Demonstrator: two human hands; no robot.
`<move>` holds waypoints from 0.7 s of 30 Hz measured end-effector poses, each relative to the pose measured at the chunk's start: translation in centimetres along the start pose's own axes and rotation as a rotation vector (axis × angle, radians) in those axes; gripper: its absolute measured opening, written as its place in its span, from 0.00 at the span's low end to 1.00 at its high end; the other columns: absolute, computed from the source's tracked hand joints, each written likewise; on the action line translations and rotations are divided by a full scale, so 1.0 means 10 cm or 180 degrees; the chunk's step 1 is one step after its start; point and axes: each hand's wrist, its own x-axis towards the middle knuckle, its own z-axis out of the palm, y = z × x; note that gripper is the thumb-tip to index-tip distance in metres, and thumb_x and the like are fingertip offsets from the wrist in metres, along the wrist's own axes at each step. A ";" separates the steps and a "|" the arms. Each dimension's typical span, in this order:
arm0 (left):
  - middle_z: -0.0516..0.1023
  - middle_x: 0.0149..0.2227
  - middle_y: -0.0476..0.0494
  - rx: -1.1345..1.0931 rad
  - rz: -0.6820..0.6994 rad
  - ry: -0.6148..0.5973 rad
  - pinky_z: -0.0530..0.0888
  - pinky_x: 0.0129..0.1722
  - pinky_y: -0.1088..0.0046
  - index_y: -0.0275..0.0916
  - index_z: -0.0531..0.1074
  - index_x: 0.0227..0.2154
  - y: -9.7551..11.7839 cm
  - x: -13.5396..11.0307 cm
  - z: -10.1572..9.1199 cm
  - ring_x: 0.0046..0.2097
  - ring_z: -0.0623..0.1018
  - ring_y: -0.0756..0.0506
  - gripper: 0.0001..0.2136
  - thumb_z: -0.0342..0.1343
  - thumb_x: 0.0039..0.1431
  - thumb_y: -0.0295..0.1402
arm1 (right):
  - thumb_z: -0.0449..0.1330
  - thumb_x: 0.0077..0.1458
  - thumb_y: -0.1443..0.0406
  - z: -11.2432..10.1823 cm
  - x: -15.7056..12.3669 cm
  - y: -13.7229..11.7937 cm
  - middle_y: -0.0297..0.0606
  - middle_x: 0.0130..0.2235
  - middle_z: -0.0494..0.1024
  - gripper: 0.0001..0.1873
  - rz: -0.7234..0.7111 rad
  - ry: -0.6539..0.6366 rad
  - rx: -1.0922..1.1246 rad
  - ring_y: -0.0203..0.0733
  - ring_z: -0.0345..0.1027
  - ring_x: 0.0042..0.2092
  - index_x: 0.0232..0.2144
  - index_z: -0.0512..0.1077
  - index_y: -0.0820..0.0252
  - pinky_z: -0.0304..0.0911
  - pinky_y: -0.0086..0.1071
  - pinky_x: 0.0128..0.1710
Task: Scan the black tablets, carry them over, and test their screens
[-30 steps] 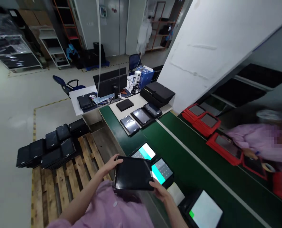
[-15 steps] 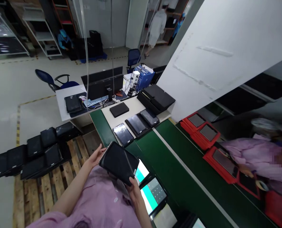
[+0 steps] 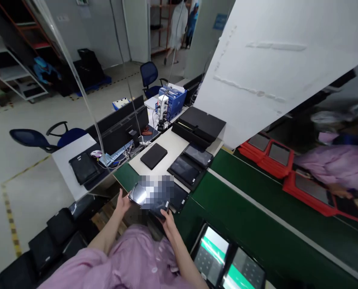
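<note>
A dark tablet [image 3: 158, 207] with a glossy, reflecting screen is held at a tilt between my two hands, over the near edge of the green work surface [image 3: 197, 208]. My left hand [image 3: 123, 202] grips its left edge, and my right hand [image 3: 168, 221] grips its lower right corner by a small white label. Just behind it lies another dark tablet [image 3: 179, 196], partly covered by the held one. Farther back, two tablets [image 3: 185, 170] rest on black cases. Below my right arm, two tablets with lit screens [image 3: 212, 248] lie on the green surface.
A closed black case [image 3: 154, 155] and a black box [image 3: 201, 122] sit on the pale board. Stacked dark tablets [image 3: 44, 249] are at my lower left. Across the green surface, a co-worker's sleeve [image 3: 335, 160] is beside red cases [image 3: 309, 190]. A white pillar [image 3: 251, 72] slants at right.
Both hands have carried the tablet forward, toward the tablets on the board, and its screen now catches the light. The view has turned, bringing both lit tablets more fully into sight.
</note>
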 end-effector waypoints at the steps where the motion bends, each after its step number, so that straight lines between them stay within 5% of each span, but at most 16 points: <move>1: 0.87 0.49 0.26 -0.0057 0.0112 0.0146 0.80 0.59 0.55 0.33 0.75 0.60 0.15 0.14 -0.01 0.60 0.83 0.31 0.41 0.44 0.71 0.69 | 0.85 0.35 0.53 0.25 0.19 0.07 0.33 0.44 0.89 0.36 -0.0032 0.0016 0.0073 0.49 0.84 0.48 0.45 0.77 0.53 0.79 0.47 0.55; 5: 0.85 0.54 0.31 0.0006 0.0360 0.0814 0.80 0.57 0.57 0.41 0.76 0.58 0.52 0.64 0.17 0.60 0.82 0.34 0.39 0.46 0.69 0.71 | 0.84 0.33 0.54 1.04 0.87 0.27 0.33 0.44 0.88 0.36 -0.0088 0.0141 0.0304 0.48 0.83 0.48 0.44 0.77 0.53 0.79 0.43 0.51; 9: 0.85 0.54 0.35 0.0346 0.0457 0.1181 0.81 0.55 0.66 0.43 0.78 0.57 0.74 1.08 0.36 0.54 0.85 0.41 0.25 0.63 0.70 0.57 | 0.83 0.34 0.57 1.43 1.43 0.31 0.35 0.43 0.88 0.31 0.0040 0.0276 0.0374 0.49 0.82 0.49 0.41 0.77 0.53 0.80 0.43 0.48; 13: 0.86 0.54 0.33 0.0829 0.0394 0.1209 0.83 0.55 0.64 0.39 0.78 0.58 0.93 1.43 0.41 0.51 0.86 0.42 0.23 0.74 0.65 0.42 | 0.81 0.39 0.60 1.54 1.81 0.27 0.36 0.42 0.88 0.26 0.0168 0.0303 0.0420 0.49 0.83 0.48 0.40 0.78 0.53 0.81 0.43 0.48; 21: 0.87 0.51 0.35 0.1041 0.0237 0.0987 0.84 0.54 0.62 0.39 0.80 0.53 1.07 1.98 0.66 0.48 0.86 0.43 0.19 0.76 0.63 0.38 | 0.75 0.50 0.62 1.51 2.25 0.04 0.35 0.44 0.88 0.18 0.0164 0.0359 0.0554 0.44 0.83 0.49 0.43 0.77 0.52 0.79 0.40 0.55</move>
